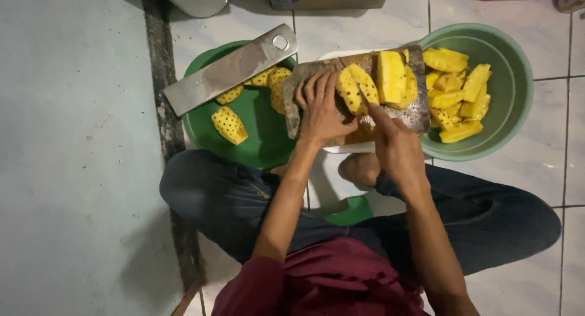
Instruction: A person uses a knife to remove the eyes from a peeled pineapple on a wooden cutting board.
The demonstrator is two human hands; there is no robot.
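Observation:
My left hand (320, 106) presses down on a peeled pineapple piece (356, 87) lying on a worn wooden cutting board (417, 112). A knife (364, 95) is gripped in my right hand (396, 146), with its blade set into that piece. More pineapple chunks (391, 77) stand on the board just to the right. A light green bowl (515, 93) at the right holds several cut yellow wedges. To the left, a dark green basin (256, 139) holds a few peeled pineapple pieces (230, 124).
A large steel cleaver (231, 69) lies across the rim of the dark green basin. I sit cross-legged on a white tiled floor, knees below the board. A dark strip (163, 90) divides the tiles from a grey floor at left.

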